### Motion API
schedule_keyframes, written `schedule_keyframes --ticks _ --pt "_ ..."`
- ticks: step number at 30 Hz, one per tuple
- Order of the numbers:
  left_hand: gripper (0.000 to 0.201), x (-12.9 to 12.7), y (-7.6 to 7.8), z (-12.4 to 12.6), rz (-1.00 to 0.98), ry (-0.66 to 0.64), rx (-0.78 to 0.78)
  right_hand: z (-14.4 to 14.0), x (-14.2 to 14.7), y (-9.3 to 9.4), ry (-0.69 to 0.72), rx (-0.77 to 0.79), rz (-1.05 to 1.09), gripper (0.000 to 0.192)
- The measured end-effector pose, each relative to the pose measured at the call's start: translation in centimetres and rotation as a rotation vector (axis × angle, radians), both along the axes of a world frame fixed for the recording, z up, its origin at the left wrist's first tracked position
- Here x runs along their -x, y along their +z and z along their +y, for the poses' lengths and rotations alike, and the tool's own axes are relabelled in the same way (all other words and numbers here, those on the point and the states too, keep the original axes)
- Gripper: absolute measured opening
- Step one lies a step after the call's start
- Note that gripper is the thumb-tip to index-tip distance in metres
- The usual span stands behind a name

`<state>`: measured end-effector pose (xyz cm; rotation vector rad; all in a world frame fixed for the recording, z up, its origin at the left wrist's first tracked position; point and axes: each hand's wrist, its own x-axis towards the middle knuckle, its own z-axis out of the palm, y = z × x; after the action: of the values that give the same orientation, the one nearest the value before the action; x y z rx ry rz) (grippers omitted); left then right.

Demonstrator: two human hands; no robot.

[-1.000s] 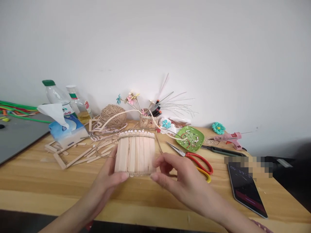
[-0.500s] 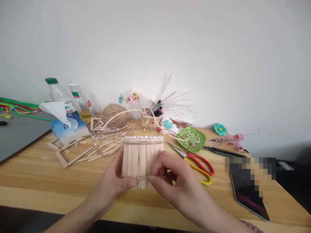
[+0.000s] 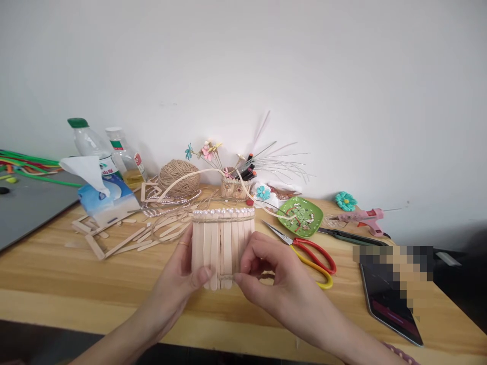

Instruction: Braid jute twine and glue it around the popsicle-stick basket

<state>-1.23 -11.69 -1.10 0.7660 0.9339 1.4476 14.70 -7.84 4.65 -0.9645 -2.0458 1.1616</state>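
A box of upright craft sticks is in front of me, edged with pearl beads along its top and wrapped with twine just below them. My left hand grips its left side, thumb on the front face. A short length of twine lies across the lower front of the sticks. My right hand pinches that twine between thumb and forefinger, close against the box. More twine shows inside the right hand's curled fingers. The right fingers hide the box's lower right corner.
Scissors and a green dish of small bits lie right of the box. A pink glue gun and a tablet are farther right. Loose sticks, a twine ball and a tissue pack stand left.
The left thumb has drawn back slightly from the twine's end, and the box sits slightly higher in view. The right hand keeps its pinch on the twine.
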Motion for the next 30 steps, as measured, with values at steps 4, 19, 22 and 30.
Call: schedule_keyframes --ticks 4,19,22,30 --pt "0.091 -0.1 -0.1 0.0 -0.029 0.011 -0.002 0.1 0.0 0.0 -0.002 -0.034 -0.014 0.02" --pt "0.107 -0.8 0.9 -0.2 -0.016 0.01 0.002 0.5 0.2 0.6 0.014 -0.08 -0.09 0.018" --pt "0.107 -1.0 1.0 -0.1 -0.001 0.027 0.02 0.5 0.2 0.7 0.011 -0.092 -0.098 0.018" --pt "0.097 -0.5 0.8 0.4 0.073 0.036 0.024 1.4 -0.3 0.0 0.043 0.137 0.047 0.014"
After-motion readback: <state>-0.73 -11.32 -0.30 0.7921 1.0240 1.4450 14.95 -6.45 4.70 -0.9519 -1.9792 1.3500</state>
